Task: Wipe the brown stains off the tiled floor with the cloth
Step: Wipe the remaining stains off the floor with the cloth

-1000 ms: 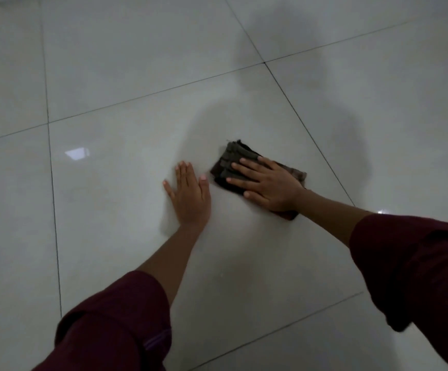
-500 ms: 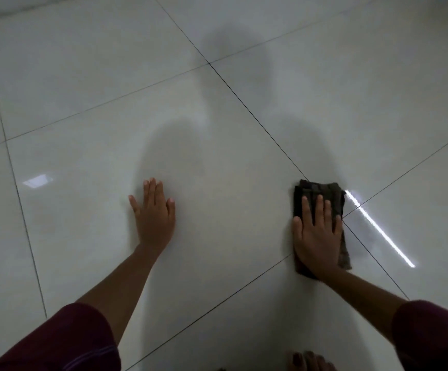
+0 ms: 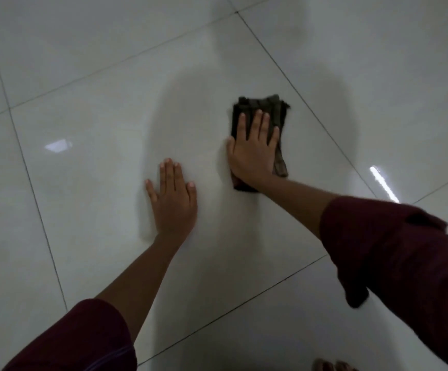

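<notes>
floor (image 3: 89, 210): pale glossy tiles, no brown stains visible in this dim light | cloth (image 3: 260, 108): folded, flat on the middle tile | right hand (image 3: 253, 153): fingers straight, pressing cloth; keep palm weight even, overlap strokes | left hand (image 3: 174, 199): flat on tile, bracing

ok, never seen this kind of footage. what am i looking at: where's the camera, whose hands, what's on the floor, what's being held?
There is no robot here. A person wears one wide-angle camera on the head, looking forward and down, so you see their own arms in dark red sleeves.

The surface is a glossy pale tiled floor with thin grout lines.

The left hand lies flat on a tile, fingers straight, holding nothing.

The right hand presses flat on a dark folded cloth, which lies on the same tile. The cloth is pinned under the palm, not gripped.

No brown stains can be made out in this dim picture.
</notes>
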